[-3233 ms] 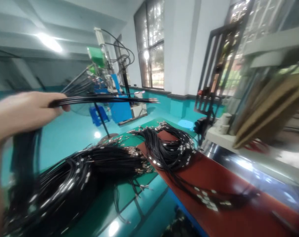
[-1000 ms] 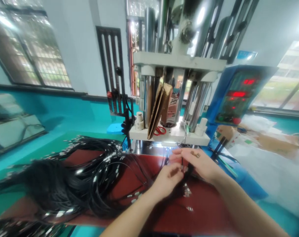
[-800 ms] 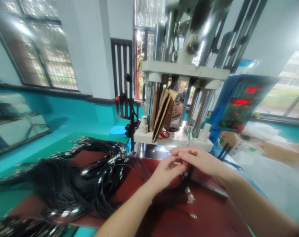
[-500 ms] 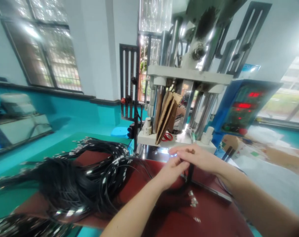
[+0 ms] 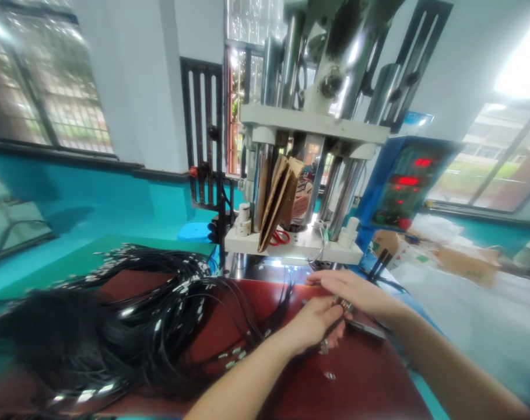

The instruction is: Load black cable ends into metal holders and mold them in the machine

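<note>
My left hand (image 5: 319,319) is closed around a bunch of black cables with small metal connectors (image 5: 346,304) sticking out between my hands. Above and to its right, my right hand (image 5: 350,291) has its fingers stretched out and pressed against the connector ends. Both hands are over the dark red tabletop (image 5: 356,385), in front of the white press machine (image 5: 291,248). A few small connectors (image 5: 329,376) show on the red surface below my left hand. A large pile of black cables (image 5: 94,338) lies to the left.
A folded piece of cardboard (image 5: 277,204) and red-handled scissors (image 5: 280,237) are on the press. The blue control box (image 5: 404,181) with red digits stands right of it. White plastic bags (image 5: 466,309) lie at the right; a metal bar (image 5: 365,329) is beyond my hands.
The view has turned right. My hands have shifted apart slightly, showing the connectors between them. Cables near the press and on the red surface are more visible.
</note>
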A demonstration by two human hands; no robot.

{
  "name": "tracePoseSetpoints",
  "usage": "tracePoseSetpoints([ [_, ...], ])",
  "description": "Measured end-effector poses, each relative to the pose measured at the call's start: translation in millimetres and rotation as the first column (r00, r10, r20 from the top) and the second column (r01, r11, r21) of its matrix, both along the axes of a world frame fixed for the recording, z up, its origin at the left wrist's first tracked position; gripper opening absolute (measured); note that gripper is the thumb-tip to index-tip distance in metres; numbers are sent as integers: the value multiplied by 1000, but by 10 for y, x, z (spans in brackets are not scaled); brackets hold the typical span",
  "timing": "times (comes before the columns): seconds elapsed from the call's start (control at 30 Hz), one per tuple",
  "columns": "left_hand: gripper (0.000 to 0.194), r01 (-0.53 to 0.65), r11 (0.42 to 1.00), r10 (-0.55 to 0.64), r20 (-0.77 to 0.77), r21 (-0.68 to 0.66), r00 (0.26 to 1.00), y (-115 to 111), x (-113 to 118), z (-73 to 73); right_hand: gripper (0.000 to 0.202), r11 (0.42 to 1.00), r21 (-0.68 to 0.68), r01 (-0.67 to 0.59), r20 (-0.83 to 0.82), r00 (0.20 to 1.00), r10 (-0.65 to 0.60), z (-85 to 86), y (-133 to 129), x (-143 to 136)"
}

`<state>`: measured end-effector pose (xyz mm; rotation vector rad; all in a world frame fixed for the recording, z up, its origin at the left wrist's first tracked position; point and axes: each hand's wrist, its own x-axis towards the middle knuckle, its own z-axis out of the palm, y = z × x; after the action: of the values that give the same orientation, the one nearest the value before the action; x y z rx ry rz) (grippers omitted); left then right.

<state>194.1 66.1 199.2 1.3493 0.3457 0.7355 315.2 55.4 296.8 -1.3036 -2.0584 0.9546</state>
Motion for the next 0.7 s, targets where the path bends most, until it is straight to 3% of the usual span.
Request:
tracePoseSetpoints([
  [0.1, 39, 34, 999, -34, 1, -41, 999, 28, 99, -113, 37, 999, 2, 39, -34, 999, -39, -195, -29, 84],
  [0.2, 44, 107, 989, -110, -21, -102, 994, 43, 196, -136, 39, 995, 70, 78, 10, 997, -78, -358, -26, 190],
  [0.33, 46, 104, 986, -111, -48, -130, 993, 40, 337, -192, 44, 996, 43, 76, 48, 996, -78, -550, -19, 294],
  [0.5, 31, 156, 964, -164, -22, -215, 986, 90, 362, -341, 44, 967, 17, 253, -108, 962, -249, -813, 24, 330],
  [0.6, 23, 196, 954, -215, -65, -227, 974, 142, 337, -383, 43, 961, -44, 273, -198, 940, -277, -913, 49, 334],
  [0.7, 19, 156, 953, -198, -145, -261, 969, 160, 357, -406, 41, 958, -92, 272, -256, 923, -287, -973, 68, 341],
])
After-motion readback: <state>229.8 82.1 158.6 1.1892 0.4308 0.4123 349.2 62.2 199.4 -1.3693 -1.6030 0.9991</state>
